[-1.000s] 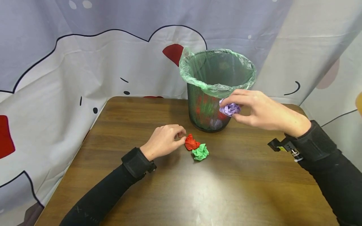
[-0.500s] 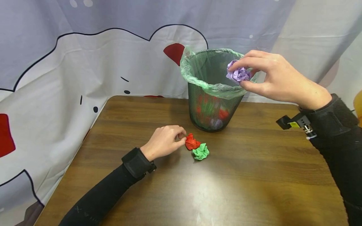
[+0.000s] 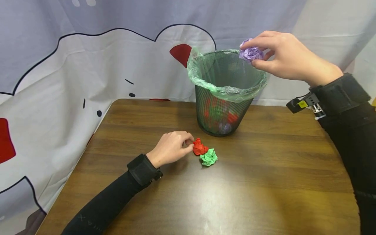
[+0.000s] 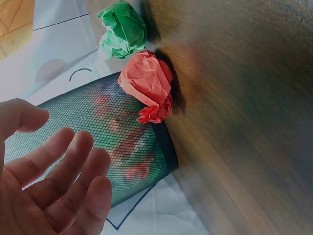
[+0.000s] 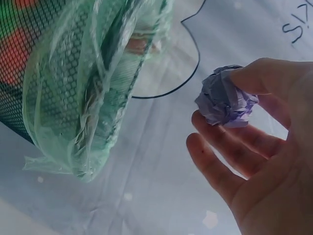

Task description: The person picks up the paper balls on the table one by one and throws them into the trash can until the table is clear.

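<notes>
My right hand [image 3: 289, 56] pinches a crumpled purple paper ball [image 3: 251, 52] between thumb and fingers, up over the right rear rim of a black mesh wastebasket [image 3: 217, 114]. In the right wrist view the purple ball [image 5: 226, 98] sits apart from the basket's green plastic liner [image 5: 73, 122]. Low over the table, my left hand [image 3: 171, 147] has loosely bent fingers with nothing in them. Just beyond its fingertips lies a red paper ball [image 3: 200, 147], and a green paper ball [image 3: 209, 157] rests against the red one. The left wrist view shows a gap between fingers and red ball [image 4: 146, 81].
The wastebasket stands at the back of the wooden table [image 3: 264, 182], and several coloured paper balls show through its mesh. A printed curtain [image 3: 88, 65] hangs close behind the table's back and left edges. Both wrists wear black straps with small cameras.
My right hand has lifted the purple paper ball from in front of the wastebasket, up and to the right, to above its rim. The left hand and the two balls beside it have stayed put.
</notes>
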{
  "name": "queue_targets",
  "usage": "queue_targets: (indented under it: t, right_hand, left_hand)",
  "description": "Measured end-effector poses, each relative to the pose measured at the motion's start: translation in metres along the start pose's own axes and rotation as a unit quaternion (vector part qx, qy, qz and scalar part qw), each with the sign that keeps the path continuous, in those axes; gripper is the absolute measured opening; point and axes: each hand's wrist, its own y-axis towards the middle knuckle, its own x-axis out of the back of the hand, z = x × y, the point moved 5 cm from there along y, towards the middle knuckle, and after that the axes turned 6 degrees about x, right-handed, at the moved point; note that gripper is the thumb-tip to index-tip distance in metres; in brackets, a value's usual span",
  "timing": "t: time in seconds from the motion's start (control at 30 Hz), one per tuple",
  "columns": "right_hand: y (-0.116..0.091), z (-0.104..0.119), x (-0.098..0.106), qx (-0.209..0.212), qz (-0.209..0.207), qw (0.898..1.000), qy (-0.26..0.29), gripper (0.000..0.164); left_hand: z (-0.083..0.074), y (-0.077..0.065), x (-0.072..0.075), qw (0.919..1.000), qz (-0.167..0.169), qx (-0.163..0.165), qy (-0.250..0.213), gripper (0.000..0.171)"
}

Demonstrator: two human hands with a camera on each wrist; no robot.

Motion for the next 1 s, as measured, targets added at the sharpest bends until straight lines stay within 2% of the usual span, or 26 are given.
queue_targets:
  t: [0.2,0.37,0.57,0.73,1.0]
  right_hand:
    - [0.008,-0.014,-0.012,-0.043,0.06,0.997,0.006,0.052]
    - [0.005,-0.02,-0.02,-0.069,0.081,0.994,0.014,0.054]
    - [-0.005,-0.018,-0.024,-0.056,0.071,0.996,0.001,0.044]
    - [-0.016,-0.013,-0.025,-0.033,0.041,0.999,-0.012,0.035]
    - [-0.038,-0.003,-0.024,-0.007,-0.006,1.0,-0.016,0.032]
  left_hand:
    - [0.0,-0.001,-0.001,1.0,0.002,-0.002,-0.005,0.015]
    - [-0.001,-0.002,-0.002,1.0,0.006,-0.002,-0.003,0.015]
    - [-0.002,-0.002,-0.002,1.0,0.007,0.0,-0.001,0.014]
    - [-0.002,-0.001,-0.003,1.0,0.006,-0.001,0.0,0.014]
    - [-0.001,0.001,-0.004,0.9999,0.011,-0.003,-0.003,0.015]
